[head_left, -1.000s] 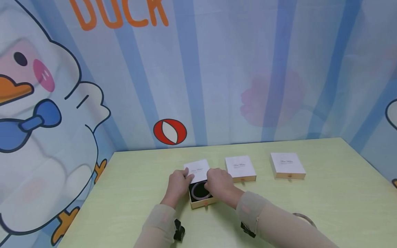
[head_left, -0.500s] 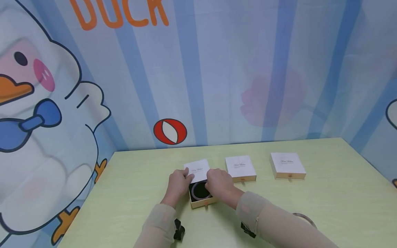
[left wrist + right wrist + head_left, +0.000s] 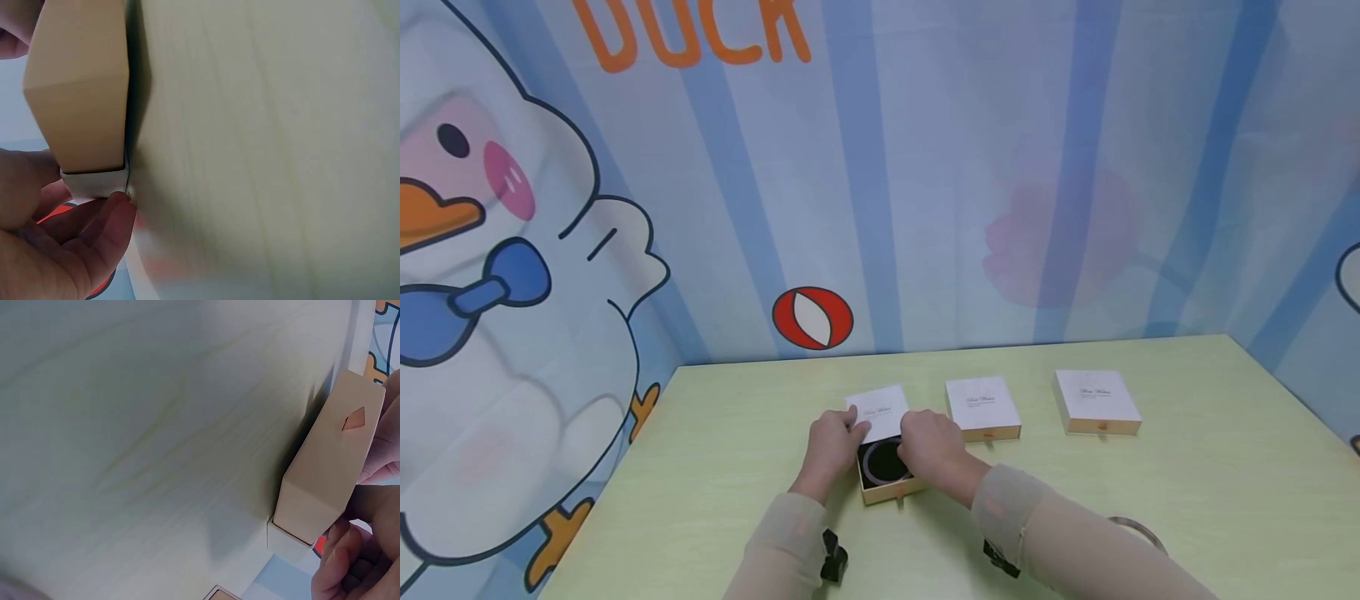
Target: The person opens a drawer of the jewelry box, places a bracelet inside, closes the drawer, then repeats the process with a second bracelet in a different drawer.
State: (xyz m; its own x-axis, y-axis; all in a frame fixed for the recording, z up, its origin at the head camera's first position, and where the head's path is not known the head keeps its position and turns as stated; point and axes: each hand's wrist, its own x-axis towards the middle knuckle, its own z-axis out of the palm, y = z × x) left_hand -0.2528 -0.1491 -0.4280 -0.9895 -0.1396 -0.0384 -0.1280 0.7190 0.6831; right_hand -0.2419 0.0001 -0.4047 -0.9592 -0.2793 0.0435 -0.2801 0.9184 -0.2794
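A drawer-style gift box stands partly pulled out: its white sleeve (image 3: 878,414) lies behind, its tan drawer (image 3: 883,493) in front. On the drawer's black lining is a round bracelet (image 3: 867,467), its right side covered by my right hand. My left hand (image 3: 829,446) grips the sleeve from the left, thumb on top; in the left wrist view its fingertips (image 3: 119,215) press the white end. With curled fingers, my right hand (image 3: 934,450) reaches over the drawer's right wall and appears to pinch the bracelet; the contact is hidden. The right wrist view shows its thumb crossing the rim.
Two closed white-topped boxes stand to the right, one nearby (image 3: 982,404) and one farther off (image 3: 1097,400). A second metal ring (image 3: 1138,529) lies on the table (image 3: 737,467), partly behind my right sleeve. A cartoon-printed cloth (image 3: 925,167) hangs behind the table.
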